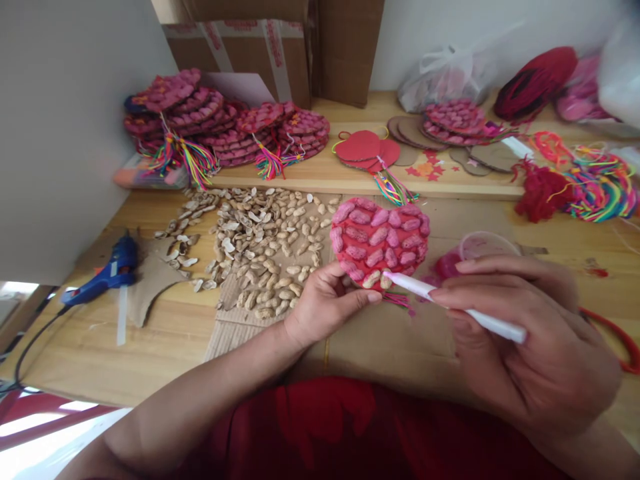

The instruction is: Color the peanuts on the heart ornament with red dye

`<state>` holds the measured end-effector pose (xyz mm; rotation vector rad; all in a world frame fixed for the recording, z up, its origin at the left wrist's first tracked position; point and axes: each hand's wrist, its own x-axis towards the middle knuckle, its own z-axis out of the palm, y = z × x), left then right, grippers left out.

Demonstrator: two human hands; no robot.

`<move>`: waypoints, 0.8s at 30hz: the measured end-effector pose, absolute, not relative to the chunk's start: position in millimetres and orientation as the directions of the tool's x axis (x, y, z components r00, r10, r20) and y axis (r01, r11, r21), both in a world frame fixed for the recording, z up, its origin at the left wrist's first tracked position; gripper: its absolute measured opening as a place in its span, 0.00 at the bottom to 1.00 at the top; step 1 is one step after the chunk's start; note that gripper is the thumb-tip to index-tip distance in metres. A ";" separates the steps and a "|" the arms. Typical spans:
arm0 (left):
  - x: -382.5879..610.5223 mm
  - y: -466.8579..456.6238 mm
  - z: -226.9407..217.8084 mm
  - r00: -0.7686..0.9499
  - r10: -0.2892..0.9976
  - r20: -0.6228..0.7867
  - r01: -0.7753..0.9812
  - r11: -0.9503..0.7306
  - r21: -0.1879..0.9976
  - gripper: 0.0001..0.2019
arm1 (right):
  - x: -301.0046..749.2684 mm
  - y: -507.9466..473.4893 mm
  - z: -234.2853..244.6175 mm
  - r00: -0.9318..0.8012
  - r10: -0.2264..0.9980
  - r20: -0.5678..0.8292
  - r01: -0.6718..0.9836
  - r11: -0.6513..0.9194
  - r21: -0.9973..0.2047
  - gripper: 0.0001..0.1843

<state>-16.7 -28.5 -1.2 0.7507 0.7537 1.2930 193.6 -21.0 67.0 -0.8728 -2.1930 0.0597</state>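
Note:
My left hand [325, 303] grips the lower edge of a red heart-shaped plaque [381, 241] covered with rows of peanut shells. Most of those shells are pink, while a couple near the bottom tip are bare tan. Between the fingers of my right hand [530, 333] is a white paintbrush [475, 317], its pink tip at the tan shells. A clear plastic cup [487, 245] with pink paint stands behind the right hand, which partly hides it. Below the heart hangs a small pink tassel [397, 301].
Loose peanuts [280, 267] and shell pieces spread over cardboard at the left. A blue glue gun [113, 270] with a cord lies farther left. On the raised back shelf are stacked pink peanut plaques [225, 133], red heart cutouts [367, 150], colourful threads [600, 183] and a plastic bag [445, 77].

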 end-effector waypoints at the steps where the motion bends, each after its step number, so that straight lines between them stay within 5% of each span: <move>1: -16.6 -28.1 -1.2 0.118 0.991 -0.058 -0.542 0.114 0.833 0.12 | 193.9 -20.6 67.2 -0.479 0.600 0.640 0.565 0.769 -0.299 0.14; 16: -17.1 -28.9 -6.6 0.038 0.999 0.016 -0.390 0.000 0.921 0.09 | 192.4 -20.4 67.8 -0.484 0.625 0.612 0.538 0.764 -0.356 0.11; 24: -19.8 -28.3 -6.8 0.033 0.999 -0.010 -0.358 0.021 0.934 0.13 | 203.6 -22.0 82.4 -0.292 0.733 0.615 0.674 0.614 -0.412 0.11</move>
